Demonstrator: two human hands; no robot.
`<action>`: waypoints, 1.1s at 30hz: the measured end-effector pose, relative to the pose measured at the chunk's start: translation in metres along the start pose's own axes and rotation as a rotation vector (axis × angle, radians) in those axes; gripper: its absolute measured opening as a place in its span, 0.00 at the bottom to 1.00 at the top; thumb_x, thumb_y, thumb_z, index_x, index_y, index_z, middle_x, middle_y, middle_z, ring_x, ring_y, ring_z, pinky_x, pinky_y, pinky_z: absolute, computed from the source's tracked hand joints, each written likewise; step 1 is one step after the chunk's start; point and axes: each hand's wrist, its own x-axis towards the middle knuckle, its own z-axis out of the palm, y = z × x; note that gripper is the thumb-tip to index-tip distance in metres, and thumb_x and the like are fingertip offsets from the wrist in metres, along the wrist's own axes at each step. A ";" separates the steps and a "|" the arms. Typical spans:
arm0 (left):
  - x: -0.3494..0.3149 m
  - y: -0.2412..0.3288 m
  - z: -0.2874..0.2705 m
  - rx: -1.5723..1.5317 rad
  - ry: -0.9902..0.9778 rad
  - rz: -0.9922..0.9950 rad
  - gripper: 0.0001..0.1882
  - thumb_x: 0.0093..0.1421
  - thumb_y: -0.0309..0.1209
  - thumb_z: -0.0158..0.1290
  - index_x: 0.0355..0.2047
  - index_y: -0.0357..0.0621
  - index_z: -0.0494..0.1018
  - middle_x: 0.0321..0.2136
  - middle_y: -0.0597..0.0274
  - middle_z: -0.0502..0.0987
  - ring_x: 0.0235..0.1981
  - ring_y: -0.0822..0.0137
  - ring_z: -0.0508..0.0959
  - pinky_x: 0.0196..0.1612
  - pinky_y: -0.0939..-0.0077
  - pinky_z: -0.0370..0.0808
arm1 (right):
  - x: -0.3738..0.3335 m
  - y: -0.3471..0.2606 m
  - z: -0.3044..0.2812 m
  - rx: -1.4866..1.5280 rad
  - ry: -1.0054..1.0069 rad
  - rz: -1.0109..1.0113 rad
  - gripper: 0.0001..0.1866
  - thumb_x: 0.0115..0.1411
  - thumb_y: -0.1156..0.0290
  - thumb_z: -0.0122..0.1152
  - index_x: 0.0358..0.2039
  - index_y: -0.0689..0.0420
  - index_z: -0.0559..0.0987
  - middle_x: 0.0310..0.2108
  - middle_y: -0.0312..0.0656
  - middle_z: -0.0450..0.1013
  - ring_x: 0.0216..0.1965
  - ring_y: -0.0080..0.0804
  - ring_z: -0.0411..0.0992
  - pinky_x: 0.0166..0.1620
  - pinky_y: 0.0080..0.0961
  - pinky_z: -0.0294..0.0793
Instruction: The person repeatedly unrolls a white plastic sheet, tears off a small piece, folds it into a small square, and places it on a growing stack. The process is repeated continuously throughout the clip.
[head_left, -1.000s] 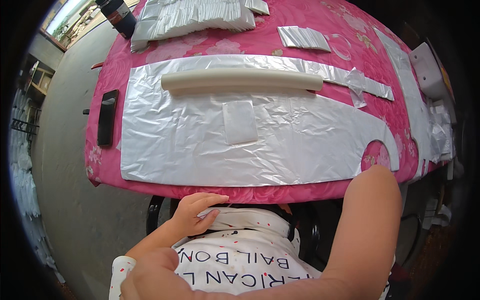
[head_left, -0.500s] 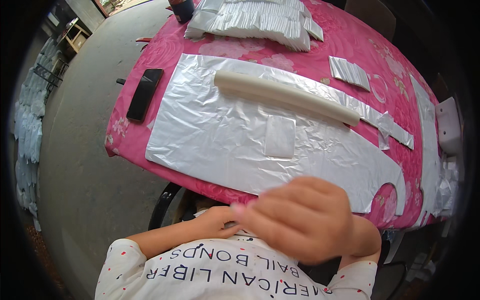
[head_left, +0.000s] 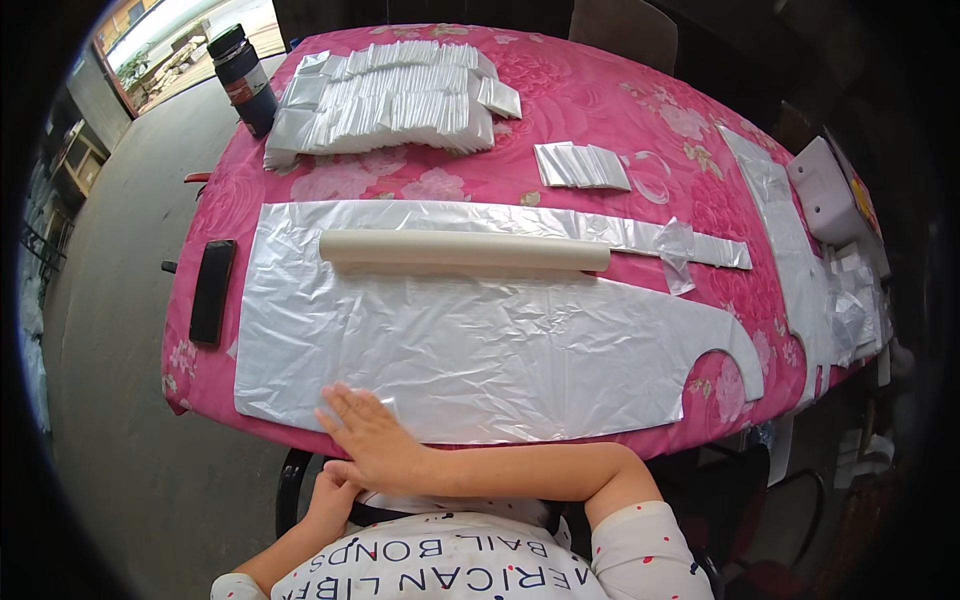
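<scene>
Spread the right hand (head_left: 380,447) wide over the near edge of the silvery film (head_left: 500,360) at seven o'clock; held the left hand (head_left: 330,503) just below, grip impossible to tell. Had many folded packets (head_left: 395,95) done at eleven, with film left unfolded on the bench (head_left: 580,95).

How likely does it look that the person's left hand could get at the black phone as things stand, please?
Probably yes: the phone lies uncovered on the pink cloth at the person's left. The left hand, near the right hand, would have to rise past the cloth's near edge.
</scene>
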 end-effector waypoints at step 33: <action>0.008 0.088 0.059 0.918 -0.196 0.805 0.11 0.48 0.21 0.58 0.34 0.43 0.76 0.27 0.58 0.78 0.25 0.67 0.79 0.28 0.79 0.77 | -0.056 0.277 -0.316 -0.636 1.152 0.988 0.18 0.50 0.63 0.60 0.39 0.62 0.76 0.43 0.51 0.71 0.47 0.45 0.66 0.49 0.40 0.65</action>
